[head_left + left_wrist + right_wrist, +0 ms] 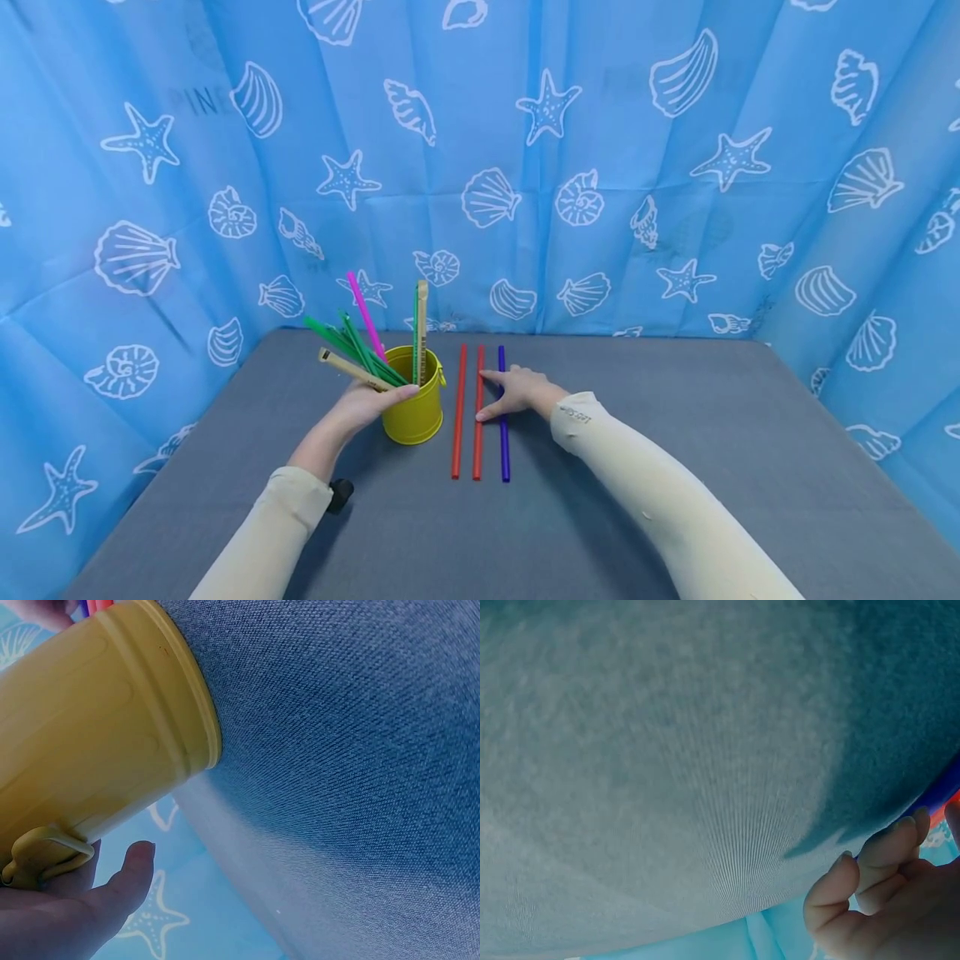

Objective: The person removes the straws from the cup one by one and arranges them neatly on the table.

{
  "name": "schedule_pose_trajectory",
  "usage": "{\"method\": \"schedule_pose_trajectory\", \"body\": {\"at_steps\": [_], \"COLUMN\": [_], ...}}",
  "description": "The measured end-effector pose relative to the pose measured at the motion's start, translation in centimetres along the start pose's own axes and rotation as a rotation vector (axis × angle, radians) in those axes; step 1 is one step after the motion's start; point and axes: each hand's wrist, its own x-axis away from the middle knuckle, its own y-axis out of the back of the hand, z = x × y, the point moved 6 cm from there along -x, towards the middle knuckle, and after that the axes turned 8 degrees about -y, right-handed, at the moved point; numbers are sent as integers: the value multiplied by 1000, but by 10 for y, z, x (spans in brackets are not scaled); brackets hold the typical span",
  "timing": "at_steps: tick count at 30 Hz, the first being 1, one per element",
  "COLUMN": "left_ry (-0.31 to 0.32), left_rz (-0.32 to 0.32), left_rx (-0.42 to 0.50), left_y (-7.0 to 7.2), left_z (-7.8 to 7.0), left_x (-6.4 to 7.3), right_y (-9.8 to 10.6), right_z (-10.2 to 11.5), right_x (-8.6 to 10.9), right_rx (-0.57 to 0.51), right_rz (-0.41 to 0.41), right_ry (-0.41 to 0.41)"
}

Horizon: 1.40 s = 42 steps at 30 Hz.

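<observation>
A small yellow bucket (414, 419) stands on the grey table. My left hand (365, 407) grips it from the left side, thumb lying across the front near the rim, other fingers behind it. Green straws (360, 346), a pink straw (363, 310) and wooden sticks (352, 368) with dark print poke up out of it. To the right lie two red straws (457, 442) and a blue straw (505, 454), side by side. My right hand (523, 390) reaches over the blue straw, with thumb and index fingertips spread apart at the right-hand red straw.
The grey table (675, 467) extends to both sides and toward me. A blue curtain (465, 100) with white shells and starfish hangs behind it and along both sides. A black object (341, 495) sits at my left wrist.
</observation>
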Motion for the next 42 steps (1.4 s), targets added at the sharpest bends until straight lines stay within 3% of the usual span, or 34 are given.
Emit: {"method": "schedule_pose_trajectory", "body": {"at_steps": [8,19,34,42], "left_ry": [29,31,24,10], "left_rz": [-7,-10,-20,-13], "left_rx": [-4,-20,-26,-19], "left_y": [0,1,0,-1], "left_z": [1,1,2,1], "left_x": [2,1,-1,0], "right_y": [1,4,4,4], "right_z": [-4,-30,-19,-25], "right_x": [3,3,4,4], "right_rx": [-86,-158,-83,-166], "right_rz": [18,73,36,52], "right_ry": [31,23,45,88]}}
